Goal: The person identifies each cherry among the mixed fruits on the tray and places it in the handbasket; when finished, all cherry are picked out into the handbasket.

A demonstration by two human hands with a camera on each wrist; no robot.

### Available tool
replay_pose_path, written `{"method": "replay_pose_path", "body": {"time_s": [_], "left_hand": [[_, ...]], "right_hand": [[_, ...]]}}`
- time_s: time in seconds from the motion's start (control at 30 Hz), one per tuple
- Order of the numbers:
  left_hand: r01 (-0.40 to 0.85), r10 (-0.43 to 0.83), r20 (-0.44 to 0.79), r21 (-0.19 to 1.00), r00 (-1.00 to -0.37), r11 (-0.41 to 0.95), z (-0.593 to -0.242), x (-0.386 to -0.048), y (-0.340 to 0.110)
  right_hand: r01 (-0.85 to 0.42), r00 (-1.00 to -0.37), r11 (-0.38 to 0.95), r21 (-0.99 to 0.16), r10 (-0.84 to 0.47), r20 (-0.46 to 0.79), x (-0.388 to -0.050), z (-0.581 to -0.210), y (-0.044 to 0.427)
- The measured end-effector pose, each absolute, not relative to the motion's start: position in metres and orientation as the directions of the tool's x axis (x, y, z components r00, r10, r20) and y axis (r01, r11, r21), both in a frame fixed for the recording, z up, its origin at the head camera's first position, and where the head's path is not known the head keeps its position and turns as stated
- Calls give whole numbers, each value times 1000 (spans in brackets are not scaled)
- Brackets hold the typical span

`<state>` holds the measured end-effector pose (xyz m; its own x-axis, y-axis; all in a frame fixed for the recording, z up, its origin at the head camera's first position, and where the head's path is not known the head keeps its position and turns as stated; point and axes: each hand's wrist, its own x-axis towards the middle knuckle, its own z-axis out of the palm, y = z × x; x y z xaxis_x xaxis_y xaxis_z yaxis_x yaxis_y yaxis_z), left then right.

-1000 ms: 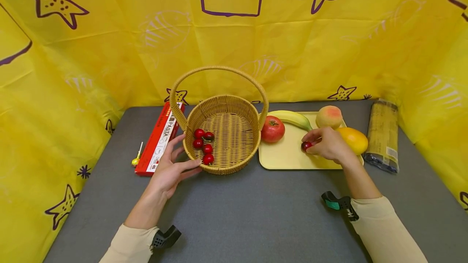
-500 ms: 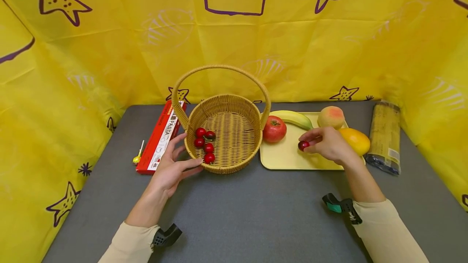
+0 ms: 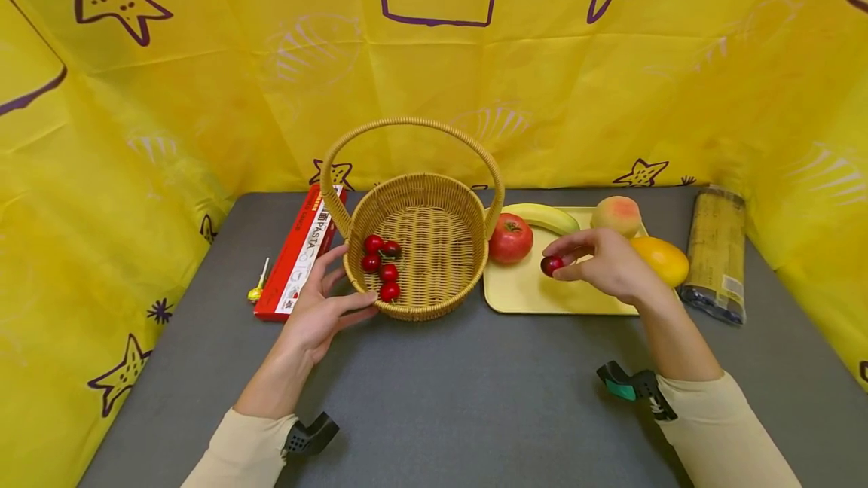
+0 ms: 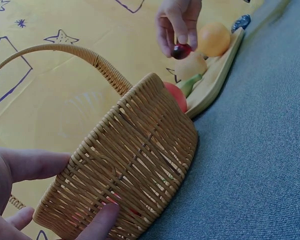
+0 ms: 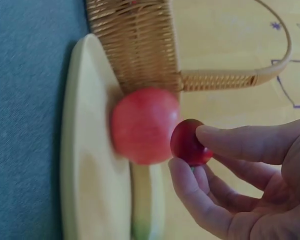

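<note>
My right hand (image 3: 613, 266) pinches a dark red cherry (image 5: 186, 142) between thumb and fingertips, held above the pale yellow tray (image 3: 505, 300). Left of that cherry, a red round fruit like a pomegranate or tomato (image 3: 511, 239) sits on the tray beside the wicker basket (image 3: 434, 307). Several red cherries (image 3: 389, 272) lie inside the basket at its left. With fingers spread and fairly straight, my left hand (image 3: 319, 318) rests against the basket's left front side, one fingertip at the rim and another on the woven wall in the left wrist view.
The tray also bears a banana (image 3: 542, 218), a peach (image 3: 616, 215) and a yellow mango (image 3: 661, 262). A wrapped yellow-and-black roll (image 3: 715, 254) lies at right. Left of the basket are a red pasta box (image 3: 298, 254) and a lollipop (image 3: 258, 288). The basket's tall handle arches over it.
My right hand has lifted the cherry off the tray and carried it slightly left toward the basket. My left hand stays at the basket; the view shifts a little.
</note>
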<state>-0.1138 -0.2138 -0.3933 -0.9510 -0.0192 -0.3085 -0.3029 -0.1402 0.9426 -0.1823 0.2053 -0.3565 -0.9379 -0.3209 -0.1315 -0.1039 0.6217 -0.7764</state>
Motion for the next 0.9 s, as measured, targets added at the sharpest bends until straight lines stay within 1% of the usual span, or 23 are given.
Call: {"method": "replay_pose_path", "body": {"time_s": [0.47, 0.77, 0.9], "left_hand": [[-302, -22, -308, 942, -951, -145, -392, -114, -213], [-309, -20, -315, 940, -949, -147, -392, -113, -213], [-313, -18, -319, 939, -948, -143, -392, -113, -214]], "right_hand": [[-197, -915, 602, -773, -396, -76, -180, -331, 183], [-210, -897, 561, -801, -436, -69, -182, -321, 163], [-218, -884, 519, -826, -464, -59, -183, -318, 153]]}}
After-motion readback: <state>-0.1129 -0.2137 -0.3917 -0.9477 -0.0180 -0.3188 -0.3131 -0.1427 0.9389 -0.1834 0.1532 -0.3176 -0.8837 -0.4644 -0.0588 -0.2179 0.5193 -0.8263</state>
